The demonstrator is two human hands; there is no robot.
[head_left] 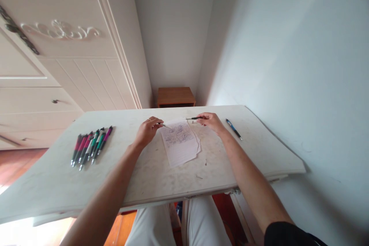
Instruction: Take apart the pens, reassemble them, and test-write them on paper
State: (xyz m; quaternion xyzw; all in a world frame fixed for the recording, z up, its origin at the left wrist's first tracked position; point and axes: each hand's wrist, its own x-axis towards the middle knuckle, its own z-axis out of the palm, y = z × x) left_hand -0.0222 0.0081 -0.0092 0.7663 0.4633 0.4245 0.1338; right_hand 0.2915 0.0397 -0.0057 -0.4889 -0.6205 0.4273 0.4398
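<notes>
"Across the white table [147,177]: scribbled paper [179,150] at centre, cluster of pens [91,147] to our left."

"Fingers?"

"Left hand [147,131] and right hand [210,121] both closed in pinches. Blue pen [233,129] lies free beyond the right. Over the paper's left side, the left grasps a slim piece [165,125]; at its upper right corner, the right grasps a thin dark rod [194,118]."

"Risk?"

"We judge a loose pinch could drop either, to roll off the far edge."

"Room?"

"Far edge near; bare table flanks both our hands."
</notes>
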